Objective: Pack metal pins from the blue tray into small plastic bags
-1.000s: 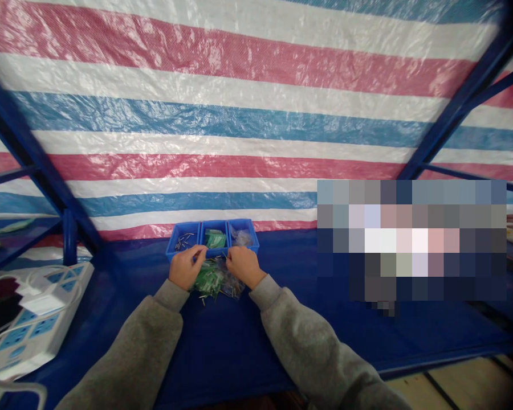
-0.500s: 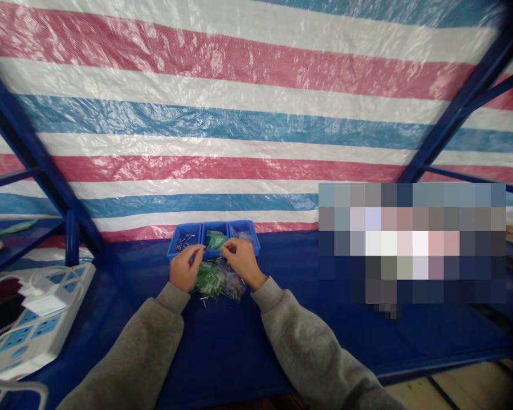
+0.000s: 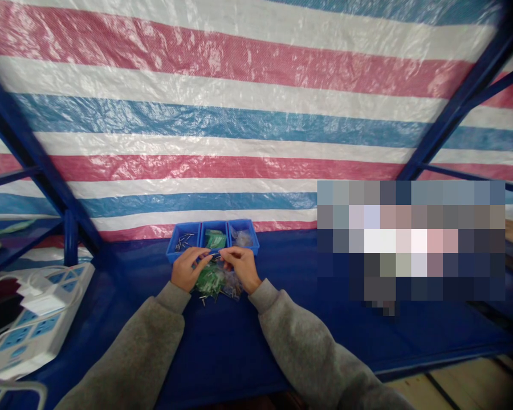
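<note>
My left hand [image 3: 188, 270] and my right hand [image 3: 244, 269] are close together, each with thumb and fingers pinched. A small thin dark piece [image 3: 215, 254] shows between their fingertips, too small to name. Just beneath lies a loose pile of green pieces [image 3: 210, 279], clear plastic bits [image 3: 231, 285] and thin metal pins [image 3: 204, 300]. Behind the hands stand three joined blue bins: the left bin [image 3: 169, 250] holds slim metal pins, the middle one [image 3: 202, 230] green pieces, and the right one [image 3: 255, 242] clear plastic pieces. My fingers partly cover the bins' front edge.
A white power strip [image 3: 55, 336] with plugs and cables lies on the blue table [image 3: 222, 353] at left. Blue frame posts [image 3: 43, 154] flank a striped plastic sheet [image 3: 239, 125]. A pixelated block hides the right side of the table.
My hands have come closer together, the right one moving left, and the small dark piece now shows between the fingertips. The bins and pile remain in place.
</note>
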`<control>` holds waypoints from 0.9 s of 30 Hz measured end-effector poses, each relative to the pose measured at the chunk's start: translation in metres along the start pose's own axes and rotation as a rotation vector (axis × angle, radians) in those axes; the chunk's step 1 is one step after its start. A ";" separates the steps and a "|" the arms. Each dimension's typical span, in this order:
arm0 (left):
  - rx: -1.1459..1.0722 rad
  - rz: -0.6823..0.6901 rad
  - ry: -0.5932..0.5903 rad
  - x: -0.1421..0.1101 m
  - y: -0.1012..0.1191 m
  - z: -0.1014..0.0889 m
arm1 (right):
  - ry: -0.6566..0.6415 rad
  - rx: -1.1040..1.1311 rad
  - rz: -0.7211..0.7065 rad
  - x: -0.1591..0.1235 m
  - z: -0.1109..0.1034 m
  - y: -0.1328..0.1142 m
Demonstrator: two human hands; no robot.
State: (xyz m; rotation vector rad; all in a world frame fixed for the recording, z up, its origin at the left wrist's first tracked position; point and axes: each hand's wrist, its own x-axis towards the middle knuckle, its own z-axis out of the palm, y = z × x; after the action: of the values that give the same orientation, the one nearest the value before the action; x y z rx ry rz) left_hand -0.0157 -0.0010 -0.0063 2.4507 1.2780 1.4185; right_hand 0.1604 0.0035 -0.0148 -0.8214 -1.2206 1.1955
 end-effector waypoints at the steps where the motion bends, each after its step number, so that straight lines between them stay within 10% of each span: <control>1: -0.002 0.019 -0.003 0.000 0.000 0.000 | 0.017 -0.005 -0.003 0.000 0.000 0.000; 27: 0.042 -0.058 0.012 -0.003 0.000 0.000 | 0.015 -0.331 -0.179 -0.006 0.003 0.003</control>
State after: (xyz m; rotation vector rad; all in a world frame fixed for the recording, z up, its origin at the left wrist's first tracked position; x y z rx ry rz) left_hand -0.0159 -0.0031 -0.0085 2.4130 1.3831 1.4093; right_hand 0.1573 -0.0021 -0.0183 -0.9383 -1.4696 0.8527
